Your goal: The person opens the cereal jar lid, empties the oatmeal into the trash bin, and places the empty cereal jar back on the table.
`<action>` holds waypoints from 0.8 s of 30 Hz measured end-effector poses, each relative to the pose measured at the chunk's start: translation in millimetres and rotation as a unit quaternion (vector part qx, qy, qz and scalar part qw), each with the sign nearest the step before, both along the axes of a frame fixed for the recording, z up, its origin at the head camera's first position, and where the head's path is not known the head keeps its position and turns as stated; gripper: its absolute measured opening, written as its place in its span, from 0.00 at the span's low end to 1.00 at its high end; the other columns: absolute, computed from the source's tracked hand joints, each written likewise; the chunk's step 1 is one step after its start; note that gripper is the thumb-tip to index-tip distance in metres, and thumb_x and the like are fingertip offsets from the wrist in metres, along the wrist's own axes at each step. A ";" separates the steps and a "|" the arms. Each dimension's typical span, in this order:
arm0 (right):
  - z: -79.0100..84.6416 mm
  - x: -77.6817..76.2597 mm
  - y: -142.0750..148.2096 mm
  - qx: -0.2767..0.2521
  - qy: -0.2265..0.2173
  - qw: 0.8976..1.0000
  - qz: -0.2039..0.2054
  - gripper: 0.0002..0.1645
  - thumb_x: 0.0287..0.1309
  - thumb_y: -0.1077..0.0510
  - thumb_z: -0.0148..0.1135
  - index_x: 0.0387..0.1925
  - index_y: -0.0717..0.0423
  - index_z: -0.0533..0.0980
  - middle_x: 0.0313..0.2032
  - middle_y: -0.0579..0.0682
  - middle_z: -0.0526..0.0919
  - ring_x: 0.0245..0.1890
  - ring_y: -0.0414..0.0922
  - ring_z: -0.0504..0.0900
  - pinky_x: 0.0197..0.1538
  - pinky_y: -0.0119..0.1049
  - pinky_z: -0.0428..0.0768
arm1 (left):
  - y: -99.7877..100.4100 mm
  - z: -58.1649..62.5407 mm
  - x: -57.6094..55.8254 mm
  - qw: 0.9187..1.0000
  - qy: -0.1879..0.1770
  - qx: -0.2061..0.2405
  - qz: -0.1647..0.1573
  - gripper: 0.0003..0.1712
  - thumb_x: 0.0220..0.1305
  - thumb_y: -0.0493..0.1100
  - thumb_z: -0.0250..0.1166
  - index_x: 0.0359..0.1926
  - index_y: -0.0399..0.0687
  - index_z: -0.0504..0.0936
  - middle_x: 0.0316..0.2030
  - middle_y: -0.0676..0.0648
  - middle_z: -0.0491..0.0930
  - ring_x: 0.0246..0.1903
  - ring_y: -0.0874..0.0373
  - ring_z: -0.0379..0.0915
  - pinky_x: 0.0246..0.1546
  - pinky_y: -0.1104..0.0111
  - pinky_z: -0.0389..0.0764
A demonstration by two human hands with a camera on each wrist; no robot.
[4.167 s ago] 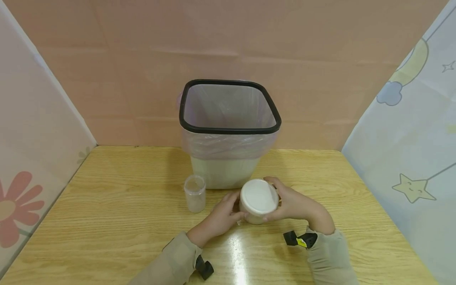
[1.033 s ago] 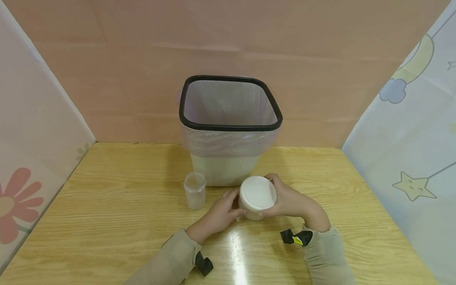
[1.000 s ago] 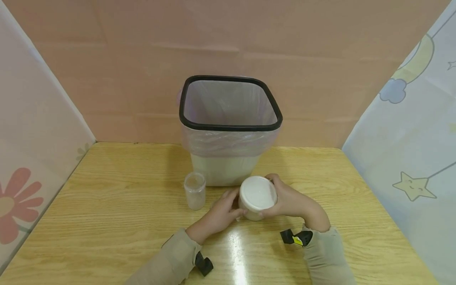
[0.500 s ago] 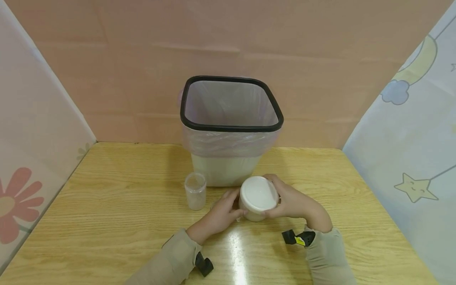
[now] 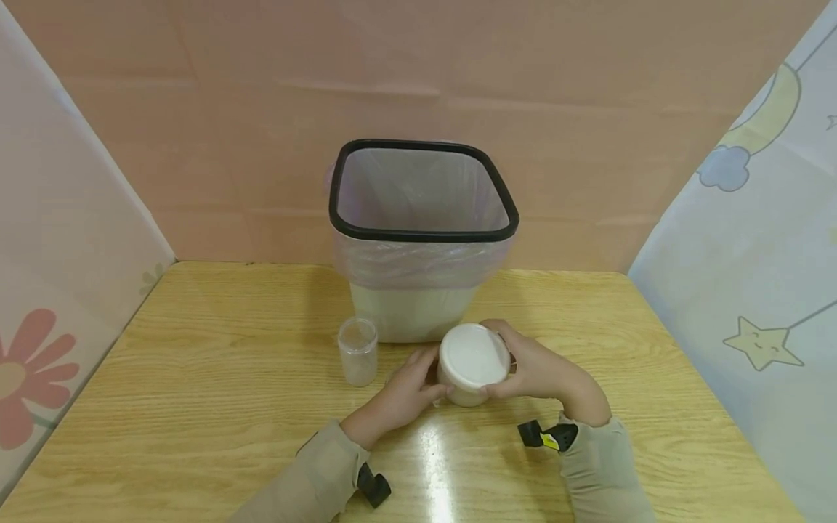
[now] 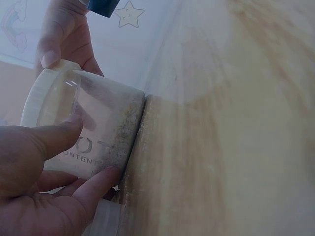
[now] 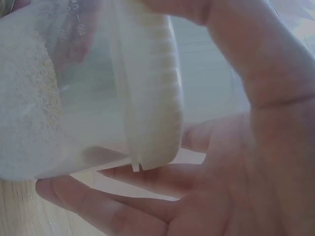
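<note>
In the middle of the table stands a clear plastic jar (image 6: 106, 120) with a white ridged screw lid (image 5: 474, 356). Printed letters and measuring marks show on its wall, and pale crumbly contents (image 7: 29, 83) cover the bottom. My left hand (image 5: 407, 392) grips the jar body from the left, thumb on the near side. From the right, my right hand (image 5: 538, 367) curls round the lid, thumb in front and fingers behind; in the right wrist view the lower fingers (image 7: 108, 206) reach along the jar's side. The lid sits on the jar.
A smaller clear open-topped jar (image 5: 358, 356) stands to the left of my left hand. Behind both jars is a pale bin (image 5: 412, 309) with a black rim (image 5: 425, 234) and a plastic liner. Patterned side panels and a pinkish backdrop enclose the wooden table (image 5: 216, 378).
My right hand has shifted slightly round the lid, with its thumb and fingers changing place a little. The left hand, the jar and the bin stay where they were.
</note>
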State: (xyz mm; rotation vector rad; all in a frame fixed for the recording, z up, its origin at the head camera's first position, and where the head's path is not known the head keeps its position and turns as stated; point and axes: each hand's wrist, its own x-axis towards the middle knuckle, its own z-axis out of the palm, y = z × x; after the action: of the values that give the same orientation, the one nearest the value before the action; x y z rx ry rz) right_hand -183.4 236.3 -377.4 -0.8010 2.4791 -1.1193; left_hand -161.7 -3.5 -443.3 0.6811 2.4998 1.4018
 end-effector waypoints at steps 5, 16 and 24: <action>-2.9 0.6 -4.9 0.018 0.018 0.999 -0.020 0.62 0.30 0.45 0.81 0.64 0.58 0.55 0.54 0.56 0.71 0.51 0.52 0.73 0.49 0.47 0.76 | 0.5 0.1 0.9 1.000 0.003 -0.010 0.005 0.39 0.63 0.49 0.63 0.70 0.49 0.57 0.65 0.42 0.60 0.63 0.47 0.58 0.62 0.51 0.63; -3.4 -0.1 -7.1 0.017 0.056 0.998 -0.008 0.59 0.30 0.47 0.80 0.63 0.57 0.57 0.52 0.54 0.72 0.49 0.50 0.74 0.49 0.48 0.76 | -0.8 -0.6 0.9 1.000 0.004 -0.006 0.000 0.39 0.63 0.50 0.62 0.70 0.49 0.56 0.65 0.41 0.60 0.64 0.47 0.58 0.61 0.47 0.62; -2.6 -0.9 -2.7 0.004 0.057 0.998 -0.001 0.58 0.35 0.49 0.78 0.66 0.53 0.55 0.54 0.54 0.72 0.50 0.50 0.74 0.51 0.50 0.74 | -0.6 -0.9 0.6 1.000 0.008 -0.006 -0.001 0.39 0.63 0.51 0.62 0.70 0.48 0.56 0.66 0.41 0.60 0.64 0.46 0.57 0.62 0.48 0.61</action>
State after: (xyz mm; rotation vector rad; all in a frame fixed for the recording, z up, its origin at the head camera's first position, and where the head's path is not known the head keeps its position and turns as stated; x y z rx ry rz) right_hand -184.2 233.6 -379.9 -0.8833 2.5767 -1.0917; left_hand -161.1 -4.1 -444.2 0.6944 2.5167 1.3843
